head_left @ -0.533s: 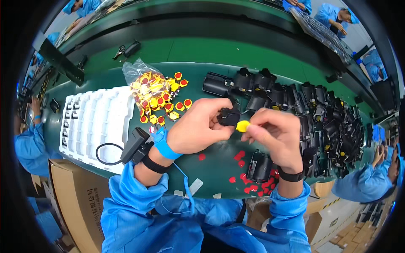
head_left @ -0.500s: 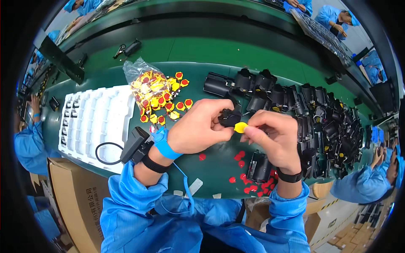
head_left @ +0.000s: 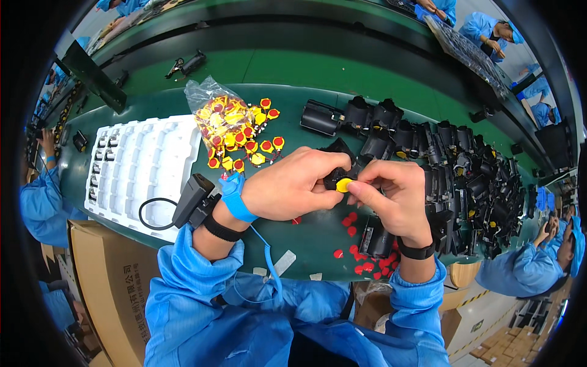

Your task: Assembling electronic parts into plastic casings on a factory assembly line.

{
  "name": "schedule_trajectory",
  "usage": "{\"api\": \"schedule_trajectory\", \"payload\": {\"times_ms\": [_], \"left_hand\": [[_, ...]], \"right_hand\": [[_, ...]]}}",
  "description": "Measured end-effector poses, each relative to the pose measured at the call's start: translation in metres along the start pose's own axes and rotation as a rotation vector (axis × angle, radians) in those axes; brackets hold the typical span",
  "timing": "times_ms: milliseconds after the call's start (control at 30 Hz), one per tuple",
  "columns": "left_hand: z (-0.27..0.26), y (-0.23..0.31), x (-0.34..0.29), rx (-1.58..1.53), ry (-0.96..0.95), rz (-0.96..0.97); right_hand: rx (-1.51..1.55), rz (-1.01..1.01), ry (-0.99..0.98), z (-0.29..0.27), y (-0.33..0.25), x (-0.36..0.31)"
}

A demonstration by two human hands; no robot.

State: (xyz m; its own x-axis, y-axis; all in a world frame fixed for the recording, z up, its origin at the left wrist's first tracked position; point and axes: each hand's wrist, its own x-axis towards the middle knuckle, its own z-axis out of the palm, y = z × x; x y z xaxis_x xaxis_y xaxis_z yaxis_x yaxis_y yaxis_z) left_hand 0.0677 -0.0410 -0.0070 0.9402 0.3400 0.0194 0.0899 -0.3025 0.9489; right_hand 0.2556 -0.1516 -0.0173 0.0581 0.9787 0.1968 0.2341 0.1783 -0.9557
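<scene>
Head: yellow disc (pinched) between hands.

Our left forearm crosses the near edge of the green table, slanting up and to the right; our right forearm rises more steeply over the same edge. Both blue sleeves end short of the wrists. Our left hand, its back uppermost, grips with curled fingers, thumb pointing right. Just beside it, our right hand pinches between thumb and bent forefinger.
</scene>
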Motion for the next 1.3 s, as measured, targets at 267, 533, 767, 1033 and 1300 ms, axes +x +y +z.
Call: {"api": "schedule_trajectory", "payload": {"times_ms": [267,533,767,1033,1300], "left_hand": [[-0.004,0.007,-0.008,-0.033,-0.063,0.135],[0.02,0.005,-0.002,-0.087,0.08,0.419],[0.017,-0.024,0.009,0.314,0.112,0.536],[0.019,-0.006,-0.008,0.798,0.586,0.623],[0.025,-0.028,-0.009,0.659,0.848,0.76]], "right_hand": [[0.092,-0.069,0.062,0.007,-0.006,0.001],[-0.075,-0.295,0.178,-0.005,0.006,-0.01],[-0.376,-0.166,-0.02,-0.009,-0.019,0.0],[-1.019,-0.415,-0.19,0.004,-0.077,0.046],[-0.945,-0.285,-0.033,-0.03,0.065,0.232]]}}
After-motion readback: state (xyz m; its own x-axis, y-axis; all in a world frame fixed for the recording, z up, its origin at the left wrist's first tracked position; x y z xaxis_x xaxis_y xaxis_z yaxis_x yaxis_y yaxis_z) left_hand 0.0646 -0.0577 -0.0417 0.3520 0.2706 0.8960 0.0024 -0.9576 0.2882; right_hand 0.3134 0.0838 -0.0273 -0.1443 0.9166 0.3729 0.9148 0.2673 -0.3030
